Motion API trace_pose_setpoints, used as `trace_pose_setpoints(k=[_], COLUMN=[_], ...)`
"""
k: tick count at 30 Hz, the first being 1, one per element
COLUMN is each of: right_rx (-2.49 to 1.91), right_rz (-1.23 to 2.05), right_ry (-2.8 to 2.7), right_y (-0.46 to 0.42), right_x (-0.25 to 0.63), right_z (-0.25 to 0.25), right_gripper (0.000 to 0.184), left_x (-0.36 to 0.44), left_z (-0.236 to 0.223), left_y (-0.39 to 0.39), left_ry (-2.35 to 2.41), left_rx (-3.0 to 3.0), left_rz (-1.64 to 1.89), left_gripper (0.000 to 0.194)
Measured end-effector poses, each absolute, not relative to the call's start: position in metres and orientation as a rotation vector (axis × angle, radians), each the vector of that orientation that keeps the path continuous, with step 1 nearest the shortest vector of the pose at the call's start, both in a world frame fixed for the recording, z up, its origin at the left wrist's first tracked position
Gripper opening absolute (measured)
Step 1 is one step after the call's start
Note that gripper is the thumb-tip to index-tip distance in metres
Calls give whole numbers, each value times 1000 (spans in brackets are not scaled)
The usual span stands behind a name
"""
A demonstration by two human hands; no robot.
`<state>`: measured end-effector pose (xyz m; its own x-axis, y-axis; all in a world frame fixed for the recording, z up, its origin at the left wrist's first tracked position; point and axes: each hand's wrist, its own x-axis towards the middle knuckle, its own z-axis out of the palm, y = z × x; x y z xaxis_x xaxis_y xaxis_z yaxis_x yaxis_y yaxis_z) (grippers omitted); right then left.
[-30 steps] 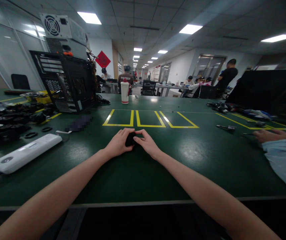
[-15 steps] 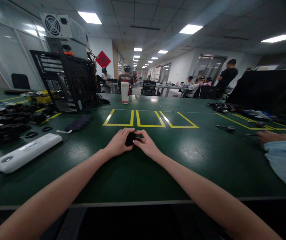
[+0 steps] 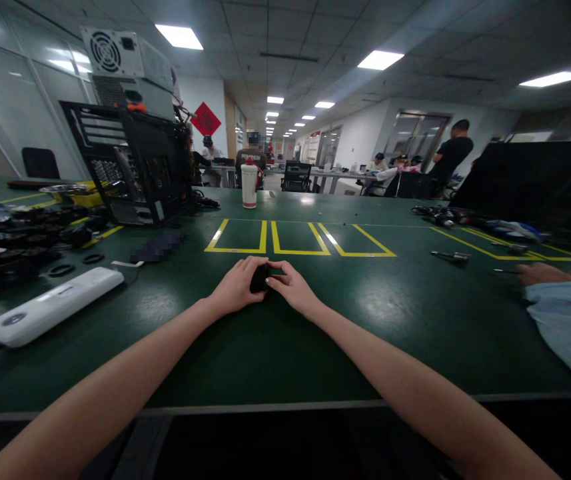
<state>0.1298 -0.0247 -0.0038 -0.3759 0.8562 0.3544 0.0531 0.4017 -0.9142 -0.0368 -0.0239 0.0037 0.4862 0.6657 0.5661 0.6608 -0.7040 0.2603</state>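
Note:
Between my two hands is a small dark object (image 3: 259,279), mostly covered by my fingers, so its kind does not show. My left hand (image 3: 236,283) is closed around its left side, thumb below and fingers over the top. From the right, my right hand (image 3: 292,285) pinches its edge with thumb and fingertips. Both hands are low over the green table (image 3: 285,360), just in front of the yellow tape outlines (image 3: 301,253).
At left lie a white power strip (image 3: 55,307), black rings (image 3: 61,270) and a heap of dark parts. A computer case (image 3: 135,160) stands behind them. A white cup (image 3: 249,187) is farther back. At right, a co-worker's hand (image 3: 545,273) is near a metal tool (image 3: 451,256).
My hands and the dark object stay almost in place. At right, the co-worker's hand has shifted slightly.

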Motion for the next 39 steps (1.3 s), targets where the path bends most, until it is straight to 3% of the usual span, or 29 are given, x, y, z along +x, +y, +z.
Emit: trace_pose_setpoints(k=[9, 16, 21, 30, 39], right_rx=[-782, -793, -835, -788, -827], right_rz=[1066, 1018, 1088, 1049, 1088], right_ry=[-1726, -1760, -1743, -1735, -1717], right_y=[-29, -25, -28, -30, -25], right_x=[129, 129, 130, 129, 129], right_z=[-1, -1, -2, 0, -2], right_gripper=[19, 32, 31, 17, 33], left_x=[-36, -37, -38, -36, -37], left_z=[3, 5, 4, 3, 4], left_y=[-23, -25, -24, -22, -23], left_ry=[1197, 1179, 1192, 1183, 1198], left_rx=[2684, 2686, 2675, 2678, 2685], left_rz=[1047, 1046, 1037, 1072, 1038], left_gripper=[60, 60, 61, 60, 60])
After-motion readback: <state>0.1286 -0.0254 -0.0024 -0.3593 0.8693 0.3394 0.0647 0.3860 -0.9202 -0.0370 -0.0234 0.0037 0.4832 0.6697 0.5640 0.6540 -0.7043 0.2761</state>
